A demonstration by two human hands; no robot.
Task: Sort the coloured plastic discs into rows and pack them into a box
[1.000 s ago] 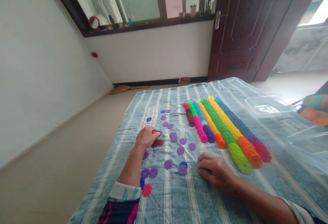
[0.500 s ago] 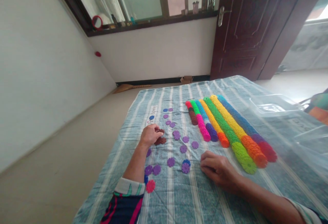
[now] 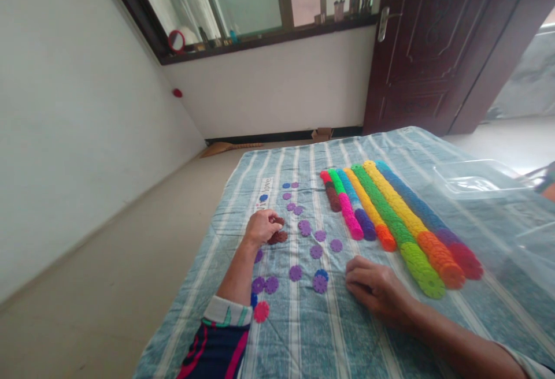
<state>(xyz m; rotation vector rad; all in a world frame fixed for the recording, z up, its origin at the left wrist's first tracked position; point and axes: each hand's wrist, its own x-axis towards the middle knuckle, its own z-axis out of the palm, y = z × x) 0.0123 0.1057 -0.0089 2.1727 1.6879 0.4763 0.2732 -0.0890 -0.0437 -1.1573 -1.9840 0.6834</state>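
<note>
Nearest, on the striped cloth [image 3: 329, 333] that covers the surface, one red disc [image 3: 261, 311] lies just beside the left sleeve.

The right hand [image 3: 376, 288] rests knuckles-up on the cloth. Its grip is curled together and nothing shows inside it.

Loose purple discs [image 3: 295, 272] are scattered between the two hands and beyond. I count about fourteen, though two overlap and one is half hidden by the forearm. There are four blue discs [image 3: 321, 274]: one touching a purple disc, one at the sleeve and two far off.

The left hand [image 3: 261, 227] is farther out. Its grip is pinched together on the brown discs [image 3: 278, 236], one at the fingertips and two or three lying flat just beside them. The exact number cannot be told.

Judgement on handling: these are thin, stiff plastic pieces with notched rims, very light and not fragile. Lying flat on soft cloth, they give little edge to catch. Each is best taken at the rim between thumb and forefinger after tipping one side up.

Beyond lie seven rows [image 3: 385, 215] of discs packed face to face, side by side and touching. They would likely roll or break apart if nudged.

One clear tub [image 3: 477, 178] stands farthest right.
</note>
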